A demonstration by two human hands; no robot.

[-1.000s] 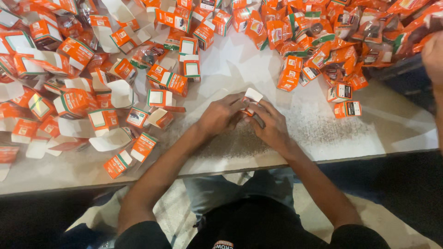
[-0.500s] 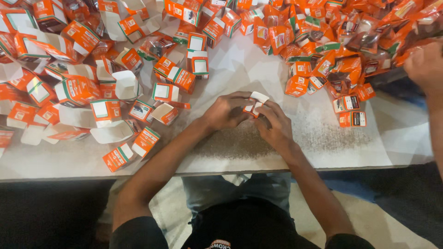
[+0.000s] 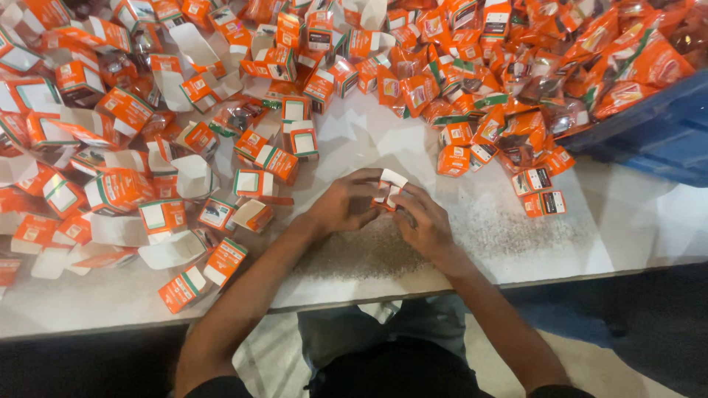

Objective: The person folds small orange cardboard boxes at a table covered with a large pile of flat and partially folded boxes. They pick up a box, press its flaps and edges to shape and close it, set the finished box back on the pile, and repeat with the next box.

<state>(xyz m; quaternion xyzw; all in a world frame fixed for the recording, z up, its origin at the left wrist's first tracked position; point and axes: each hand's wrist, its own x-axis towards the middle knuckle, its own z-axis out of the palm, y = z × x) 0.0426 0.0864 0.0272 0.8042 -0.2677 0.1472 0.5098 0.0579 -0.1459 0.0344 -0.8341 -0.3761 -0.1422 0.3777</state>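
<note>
Both of my hands meet over the middle of the white table (image 3: 509, 243). My left hand (image 3: 343, 203) and my right hand (image 3: 422, 221) together grip one small orange and white carton (image 3: 389, 186), its white flap sticking up between the fingers. Most of that carton is hidden by my fingers. Closest to my left hand lie loose small orange cartons (image 3: 254, 184), some standing, some on their sides.
Piles of orange cartons (image 3: 118, 147) fill the left and far side of the table. Orange sachets and packets (image 3: 560, 81) are heaped at the far right. A blue crate (image 3: 656, 140) sits at the right edge. Two small cartons (image 3: 542, 191) lie right of my hands.
My hands stay together on the carton in mid-table. Another person's hand seen at the right edge earlier is gone from view. The view has shifted slightly.
</note>
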